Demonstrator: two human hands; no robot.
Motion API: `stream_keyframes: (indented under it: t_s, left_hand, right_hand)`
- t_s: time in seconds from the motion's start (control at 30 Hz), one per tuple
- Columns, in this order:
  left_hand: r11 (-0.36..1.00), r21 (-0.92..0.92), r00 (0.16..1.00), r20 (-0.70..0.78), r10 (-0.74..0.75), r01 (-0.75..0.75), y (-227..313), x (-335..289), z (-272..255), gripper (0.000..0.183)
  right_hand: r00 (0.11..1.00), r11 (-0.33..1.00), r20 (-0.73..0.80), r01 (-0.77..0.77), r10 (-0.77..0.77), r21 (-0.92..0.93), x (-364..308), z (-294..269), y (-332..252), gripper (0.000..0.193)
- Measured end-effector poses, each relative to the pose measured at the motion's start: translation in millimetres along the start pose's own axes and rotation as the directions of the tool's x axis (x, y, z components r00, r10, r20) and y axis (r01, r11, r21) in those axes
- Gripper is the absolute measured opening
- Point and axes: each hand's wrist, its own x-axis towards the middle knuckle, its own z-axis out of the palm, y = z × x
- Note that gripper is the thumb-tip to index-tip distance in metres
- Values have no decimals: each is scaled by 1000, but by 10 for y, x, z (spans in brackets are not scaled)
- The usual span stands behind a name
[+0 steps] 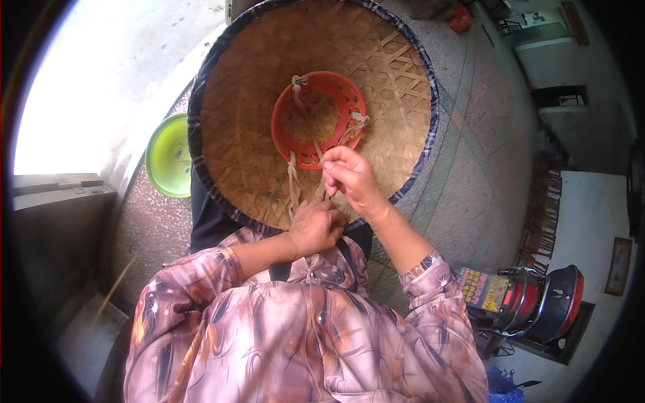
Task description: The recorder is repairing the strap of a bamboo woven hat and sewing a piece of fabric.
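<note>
A red plastic basket [277,127] sits inside a large round woven bamboo tray [235,101] with a dark checked cloth rim. Beige cloth strips [293,178] are knotted to the basket's rim at several places. My right hand [355,178] is over the near rim of the basket, thumb and fingers pinched on a strip. Closer to my body, my left hand [316,227] is closed at the lower end of the strips, its palm facing down. Its fingers partly hide what it grips. Small yellowish bits lie in the bottom of the basket.
A bright green basin [161,158] stands on the speckled floor left of the tray. At the right are a motorbike [537,305] and a row of dark wooden furniture [545,215]. Far off lies something red [459,19]. A grey ledge [60,191] is at the left.
</note>
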Motion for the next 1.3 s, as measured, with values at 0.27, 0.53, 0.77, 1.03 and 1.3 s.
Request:
stream_keyframes:
  t_s: [0.27,0.53,0.77,1.03,1.3]
  left_hand:
    - [998,54,999,46,-15,12,94,41,-47,15]
    - [996,45,997,14,76,-77,10,64,53,13]
    - [996,45,997,19,80,-81,-5,59,85,9]
    - [996,85,1000,10,18,-18,42,70,76,8]
    - [997,74,999,35,-29,26,51,69,65,4]
  right_hand:
    - [941,944,-323,-8,-105,-330,-824,-582,-68,12]
    - [899,747,-366,-70,-240,-661,-1329,-511,399,6]
    - [890,653,-329,-48,-316,-756,-1374,-336,565,6]
    - [858,472,-235,10,-457,-882,-1312,-256,679,7]
    - [864,439,-234,-18,-445,-899,-1269,-238,703,6]
